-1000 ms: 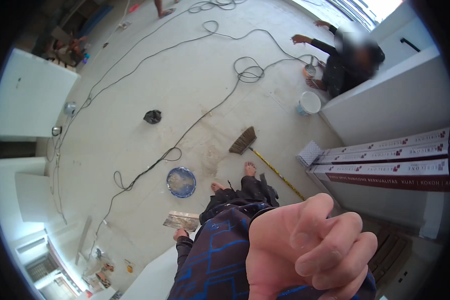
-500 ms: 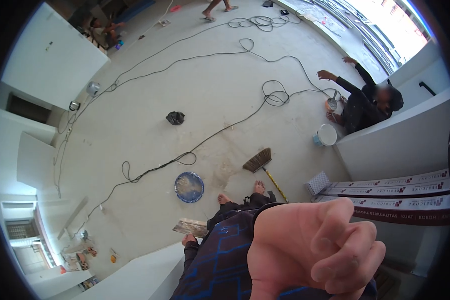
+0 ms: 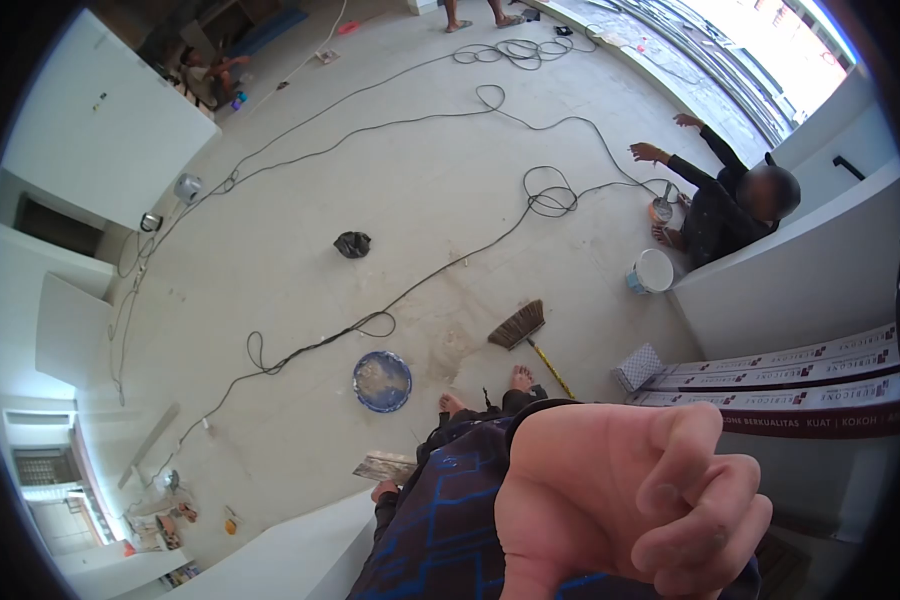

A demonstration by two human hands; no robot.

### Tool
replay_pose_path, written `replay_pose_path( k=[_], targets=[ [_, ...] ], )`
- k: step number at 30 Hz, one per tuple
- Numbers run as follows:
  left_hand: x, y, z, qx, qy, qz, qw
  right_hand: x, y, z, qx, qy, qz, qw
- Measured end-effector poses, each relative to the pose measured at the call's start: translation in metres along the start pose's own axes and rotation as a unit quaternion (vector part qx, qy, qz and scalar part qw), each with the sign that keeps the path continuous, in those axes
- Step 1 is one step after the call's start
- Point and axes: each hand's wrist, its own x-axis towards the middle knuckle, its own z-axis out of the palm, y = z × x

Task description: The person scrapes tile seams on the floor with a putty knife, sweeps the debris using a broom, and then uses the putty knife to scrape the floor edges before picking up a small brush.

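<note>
My right hand point(image 3: 625, 500) fills the lower right of the head view, close to the camera. Its palm shows bare and its fingers are loosely curled, with nothing visible in them. Down by my left side, my left hand point(image 3: 384, 490) grips a flat plastering trowel point(image 3: 385, 467); its wide blade is smeared with dried plaster, and the handle is mostly hidden. On the floor ahead of the trowel sits a round blue tub point(image 3: 383, 404) with greyish material inside. A broom point(image 3: 518, 325) with a yellow handle lies just beyond my bare feet.
Long black cables point(image 3: 315, 345) loop across the floor. A black plastic bag point(image 3: 352, 245) lies mid-floor. At right, a co-worker point(image 3: 725, 205) in dark clothes sits near a white bucket point(image 3: 651, 271). Long printed boxes point(image 3: 780, 392) are stacked beside me. Another person's legs point(image 3: 480, 15) stand at the back.
The person at the back has stepped to the right. The seated co-worker's head has turned. My view has shifted slightly, while both my hands keep nearly the same pose.
</note>
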Motion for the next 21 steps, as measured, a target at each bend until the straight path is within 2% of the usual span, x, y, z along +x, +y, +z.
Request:
replay_pose_path(
  k=[2,6,8,9,10,12,21],
  targets=[
    [0.002,0.003,-0.008,-0.003,-0.015,-0.033,0.999,0.0,-0.001,-0.001,-0.004,0.02,-0.012,1.0],
    [-0.006,0.002,-0.038,-0.059,0.004,-0.017,0.998,0.001,-0.003,0.001,-0.019,0.042,-0.021,0.999],
    [-0.001,0.001,-0.039,-0.189,0.079,-0.039,0.978,0.002,-0.004,0.001,-0.014,0.035,-0.033,0.999],
    [-0.001,0.001,-0.038,-0.19,0.079,-0.039,0.978,0.003,-0.003,0.001,-0.011,0.033,-0.037,0.999],
    [-0.001,0.001,-0.036,-0.287,0.097,-0.04,0.952,0.003,-0.003,0.002,-0.004,0.033,-0.044,0.998],
    [-0.001,0.004,-0.038,-0.382,0.115,-0.042,0.916,0.003,-0.001,0.004,0.005,0.032,-0.051,0.998],
    [0.001,0.002,-0.014,-0.446,0.125,-0.063,0.884,0.001,0.003,0.02,0.058,0.038,-0.068,0.995]
  ],
)
